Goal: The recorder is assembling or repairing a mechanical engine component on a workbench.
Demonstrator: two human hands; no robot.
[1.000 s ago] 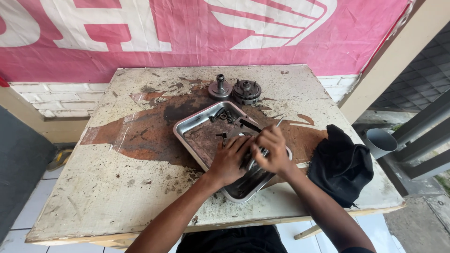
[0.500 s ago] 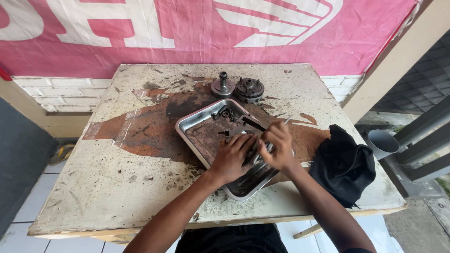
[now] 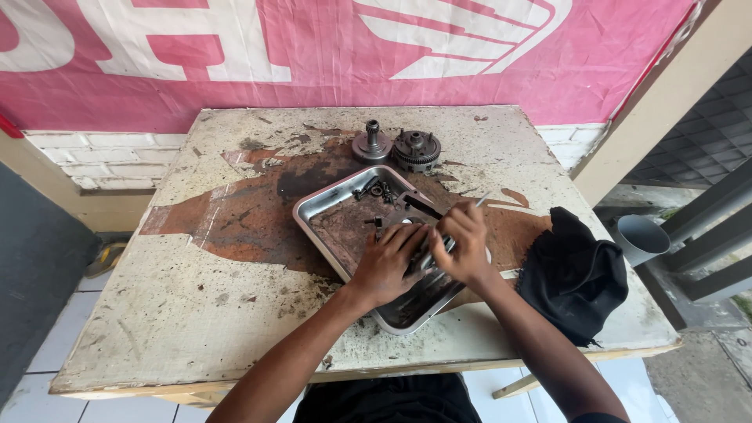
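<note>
Altogether two hands [image 3: 389,265] [image 3: 465,249], one tray [image 3: 317,205], two gears [image 3: 371,146] [image 3: 417,150].

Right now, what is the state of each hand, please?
Left hand: fingers curled on a dark greasy metal part in the steel tray.
Right hand: closed on a thin metal tool.

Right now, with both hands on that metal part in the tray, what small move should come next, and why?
Probably steady the metal part with the left hand before working the thin tool in the right hand. Both hands are bunched over the part inside the steel tray, whose near corner sits by the table edge, so a slip might nudge it.
</note>
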